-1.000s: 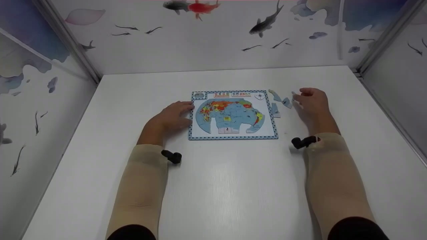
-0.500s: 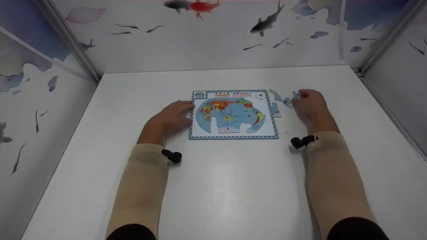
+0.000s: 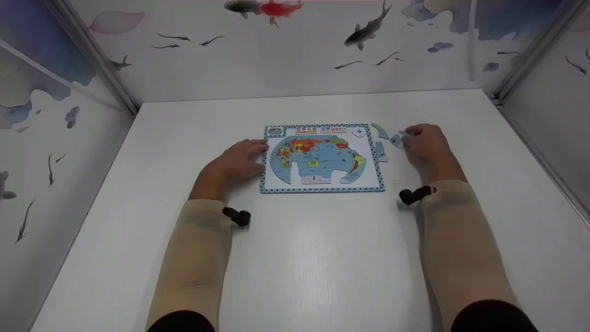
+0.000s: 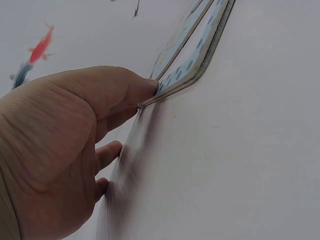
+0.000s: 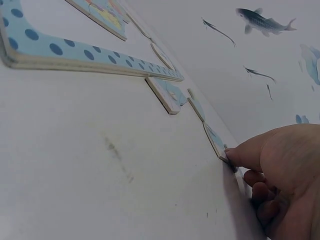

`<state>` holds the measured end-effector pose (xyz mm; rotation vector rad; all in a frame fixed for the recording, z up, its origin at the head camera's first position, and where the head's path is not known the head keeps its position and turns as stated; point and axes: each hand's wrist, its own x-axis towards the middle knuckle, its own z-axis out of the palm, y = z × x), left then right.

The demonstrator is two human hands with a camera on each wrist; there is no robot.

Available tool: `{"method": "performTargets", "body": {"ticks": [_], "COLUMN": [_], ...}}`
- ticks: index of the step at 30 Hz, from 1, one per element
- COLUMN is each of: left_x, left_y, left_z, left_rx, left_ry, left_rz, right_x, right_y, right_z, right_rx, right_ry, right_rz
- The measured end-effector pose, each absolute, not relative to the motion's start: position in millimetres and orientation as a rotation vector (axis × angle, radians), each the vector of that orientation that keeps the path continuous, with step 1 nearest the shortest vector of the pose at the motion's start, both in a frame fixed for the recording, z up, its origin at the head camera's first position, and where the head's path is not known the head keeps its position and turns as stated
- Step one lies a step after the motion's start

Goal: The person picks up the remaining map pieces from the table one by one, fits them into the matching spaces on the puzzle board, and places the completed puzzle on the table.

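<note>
A world map jigsaw puzzle board (image 3: 322, 190) with a blue dotted border lies on the white table. Its map is mostly filled, with white gaps at the lower left, lower right and upper right. At the board's left edge rests my left hand (image 3: 239, 159); in the left wrist view its thumb (image 4: 145, 89) touches the dotted corner. My right hand (image 3: 427, 142), right of the board, pinches a small blue puzzle piece (image 3: 404, 133), mostly hidden by the fingers. Three loose pieces lie between that hand and the board: a curved one (image 3: 380, 131), a blue one (image 3: 396, 141) and another (image 3: 381, 152).
White walls painted with fish (image 3: 366, 33) enclose the table (image 3: 295, 258) at the back and sides. Black wrist mounts (image 3: 237, 216) stick out from both sleeves. The right wrist view shows a faint smudge (image 5: 117, 155) on the tabletop.
My right hand has shifted slightly left with its pinched piece, which now sits close beside the loose blue one. The left hand and the board have stayed in place.
</note>
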<state>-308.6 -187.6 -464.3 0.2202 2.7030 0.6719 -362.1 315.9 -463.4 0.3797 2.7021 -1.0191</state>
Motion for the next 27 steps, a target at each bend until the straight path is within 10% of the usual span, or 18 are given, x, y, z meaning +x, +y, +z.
{"method": "performTargets", "body": {"ticks": [27], "left_x": [-307.4], "left_y": [-187.3], "left_z": [-464.1], "left_rx": [0.200], "left_ry": [2.705], "left_rz": [0.689], "right_x": [-357.6], "right_y": [325.4], "right_z": [-460.9], "right_rx": [0.460], "right_ry": [2.554], "right_rz": [-1.106]}}
